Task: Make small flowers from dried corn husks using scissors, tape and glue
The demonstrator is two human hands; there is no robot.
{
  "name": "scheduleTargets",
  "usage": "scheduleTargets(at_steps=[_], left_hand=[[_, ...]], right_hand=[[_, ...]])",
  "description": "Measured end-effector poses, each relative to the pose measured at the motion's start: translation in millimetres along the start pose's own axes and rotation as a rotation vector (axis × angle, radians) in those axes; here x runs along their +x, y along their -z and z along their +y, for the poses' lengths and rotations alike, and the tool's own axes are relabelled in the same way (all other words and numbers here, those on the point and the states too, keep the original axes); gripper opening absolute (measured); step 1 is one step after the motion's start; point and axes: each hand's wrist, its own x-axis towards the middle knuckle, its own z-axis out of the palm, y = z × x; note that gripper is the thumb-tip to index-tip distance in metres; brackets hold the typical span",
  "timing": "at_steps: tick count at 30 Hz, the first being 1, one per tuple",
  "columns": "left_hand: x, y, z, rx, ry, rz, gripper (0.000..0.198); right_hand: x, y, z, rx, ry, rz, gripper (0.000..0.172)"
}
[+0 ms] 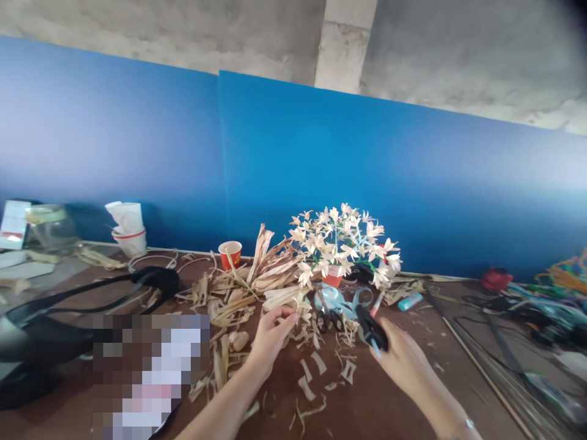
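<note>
My left hand is closed in a pinch near the middle of the table, its fingertips on a small pale piece beside the dry husk scraps. To the right, my right hand is wrapped round a black-handled tool. Between and beyond my hands, a bunch of cream husk flowers with green stems stands in a red and white paper cup. Scissors with black handles lie between my hands. Dried husks are heaped left of the flowers, and cut strips lie nearer to me.
An orange paper cup and a white cup with tissue stand at the back left. A black strap lies at left. Long thin rods, cables and a red object are at right, before a blue partition.
</note>
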Motion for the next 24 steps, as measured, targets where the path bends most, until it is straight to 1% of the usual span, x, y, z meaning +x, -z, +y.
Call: scheduleTargets(at_steps=[2, 3, 4, 6, 9, 14, 19, 24], left_hand=[[0, -0.3, 0, -0.020, 0.030, 0.000, 0.033], [0, -0.4, 0, -0.024, 0.041, -0.001, 0.034], [0, -0.5, 0, -0.027, 0.045, -0.005, 0.035], [0, 0.0, -1, -0.035, 0.040, -0.017, 0.036], [3, 1.7, -4, -0.050, 0.012, -0.019, 0.037], [8, 3.3, -10, -0.041, 0.006, -0.009, 0.038], [5, 0.8, -5, -0.048, 0.048, -0.014, 0.040], [4, 0.3, -4, -0.031, 0.049, -0.002, 0.041]], right_hand=[[4, 2, -22, 0.150, 0.249, 0.045, 0.009], [6, 2, -34, 0.199, 0.349, 0.069, 0.010], [8, 0, -46, 0.236, 0.438, 0.076, 0.010], [11, -6, -66, 0.274, 0.537, 0.092, 0.011], [15, -20, -79, 0.300, 0.562, 0.098, 0.014], [17, -37, -76, 0.324, 0.522, 0.114, 0.022], [16, -38, -75, 0.322, 0.490, 0.118, 0.017], [15, -37, -76, 0.316, 0.478, 0.143, 0.013]])
